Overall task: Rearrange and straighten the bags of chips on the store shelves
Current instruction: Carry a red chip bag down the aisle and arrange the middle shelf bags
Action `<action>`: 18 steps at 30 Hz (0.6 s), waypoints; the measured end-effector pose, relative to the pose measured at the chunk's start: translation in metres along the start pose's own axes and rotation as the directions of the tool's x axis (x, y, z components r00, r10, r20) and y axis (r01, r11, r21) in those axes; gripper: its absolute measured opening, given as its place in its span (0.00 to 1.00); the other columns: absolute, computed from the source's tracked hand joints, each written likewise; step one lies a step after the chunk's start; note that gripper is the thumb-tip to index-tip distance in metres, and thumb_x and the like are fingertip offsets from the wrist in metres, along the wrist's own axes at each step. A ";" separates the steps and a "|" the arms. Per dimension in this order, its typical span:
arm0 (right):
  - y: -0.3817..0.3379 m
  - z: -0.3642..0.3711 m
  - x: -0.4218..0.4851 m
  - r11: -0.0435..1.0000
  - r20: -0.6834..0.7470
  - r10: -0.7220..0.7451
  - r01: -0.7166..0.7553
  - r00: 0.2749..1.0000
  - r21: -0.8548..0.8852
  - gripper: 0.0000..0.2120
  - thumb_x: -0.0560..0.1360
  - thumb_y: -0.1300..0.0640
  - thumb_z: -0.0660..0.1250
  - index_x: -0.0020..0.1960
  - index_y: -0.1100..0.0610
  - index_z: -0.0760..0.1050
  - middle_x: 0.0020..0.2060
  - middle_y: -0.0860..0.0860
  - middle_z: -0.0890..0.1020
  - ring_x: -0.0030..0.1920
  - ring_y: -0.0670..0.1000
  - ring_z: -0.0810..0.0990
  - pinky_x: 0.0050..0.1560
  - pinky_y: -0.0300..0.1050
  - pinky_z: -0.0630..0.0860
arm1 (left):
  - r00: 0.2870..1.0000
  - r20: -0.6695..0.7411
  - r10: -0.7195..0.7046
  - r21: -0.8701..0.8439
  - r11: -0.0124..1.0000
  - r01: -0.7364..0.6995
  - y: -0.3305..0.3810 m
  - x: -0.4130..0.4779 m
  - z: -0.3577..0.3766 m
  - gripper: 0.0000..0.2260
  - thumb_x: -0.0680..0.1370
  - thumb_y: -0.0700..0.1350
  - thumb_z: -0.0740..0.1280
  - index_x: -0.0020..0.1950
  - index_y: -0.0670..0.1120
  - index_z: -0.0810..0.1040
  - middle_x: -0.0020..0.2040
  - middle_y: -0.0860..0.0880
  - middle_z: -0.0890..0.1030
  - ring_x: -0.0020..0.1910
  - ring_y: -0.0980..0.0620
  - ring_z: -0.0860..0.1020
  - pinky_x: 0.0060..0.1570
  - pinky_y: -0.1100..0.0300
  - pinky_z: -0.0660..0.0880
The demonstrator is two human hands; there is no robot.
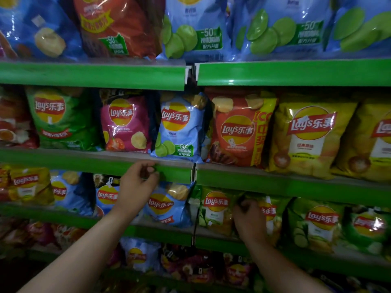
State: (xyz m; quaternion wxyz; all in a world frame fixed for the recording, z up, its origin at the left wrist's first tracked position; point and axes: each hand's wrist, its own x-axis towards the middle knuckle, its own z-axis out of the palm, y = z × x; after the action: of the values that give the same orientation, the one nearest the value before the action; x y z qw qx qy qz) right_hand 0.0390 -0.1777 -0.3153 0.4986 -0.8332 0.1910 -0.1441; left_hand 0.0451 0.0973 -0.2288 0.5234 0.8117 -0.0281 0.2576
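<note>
Green shelves hold rows of Lay's chip bags. My left hand (137, 185) is raised in front of the green shelf lip (173, 173), fingers curled together at the top left corner of a light-blue bag (167, 208) on the third shelf. Whether it pinches that bag is hidden by the fingers. My right hand (249, 220) is closed on the top of a green-and-yellow bag (271, 212) that stands beside another green bag (215, 210). Directly above my left hand, a light-blue lime bag (177, 127) on the second shelf leans and overhangs the edge.
The second shelf carries green (61, 119), pink (124, 123), orange (239, 132) and yellow (306, 136) bags. Large blue and red bags fill the top shelf (296, 72). More green bags (317, 223) stand to the right of my right hand. Dark bags crowd the lowest shelf.
</note>
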 end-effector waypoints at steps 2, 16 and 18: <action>-0.008 -0.013 -0.003 0.996 -0.019 -0.089 0.089 0.996 -0.014 0.05 0.74 0.54 0.68 0.41 0.49 0.72 0.34 0.43 0.76 0.38 0.51 0.76 0.39 0.43 0.68 | 0.996 0.054 0.070 -0.051 0.996 -0.067 0.027 0.002 0.016 0.10 0.77 0.39 0.71 0.51 0.53 0.77 0.43 0.53 0.80 0.40 0.65 0.77 0.42 0.67 0.73; -0.037 -0.112 -0.024 0.933 0.011 -0.305 0.297 0.952 0.205 0.09 0.77 0.56 0.65 0.38 0.52 0.75 0.29 0.50 0.77 0.29 0.45 0.75 0.30 0.39 0.70 | 0.978 0.201 0.054 -0.237 0.972 -0.005 0.133 0.040 0.138 0.48 0.65 0.48 0.81 0.78 0.52 0.57 0.60 0.53 0.74 0.56 0.50 0.76 0.50 0.58 0.73; -0.039 -0.117 -0.021 0.918 -0.023 -0.320 0.316 0.947 0.238 0.10 0.77 0.58 0.65 0.37 0.51 0.75 0.28 0.46 0.77 0.27 0.42 0.74 0.27 0.35 0.69 | 0.985 0.148 0.087 -0.239 0.970 -0.050 0.132 0.038 0.138 0.44 0.65 0.48 0.82 0.76 0.52 0.61 0.59 0.53 0.75 0.55 0.50 0.77 0.52 0.57 0.73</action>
State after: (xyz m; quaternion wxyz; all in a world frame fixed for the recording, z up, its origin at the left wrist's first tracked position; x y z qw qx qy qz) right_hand -0.0236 -0.2422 -0.2275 0.5668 -0.7881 0.0302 -0.2381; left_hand 0.0904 -0.0725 -0.1456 0.6024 0.7607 -0.1277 0.2053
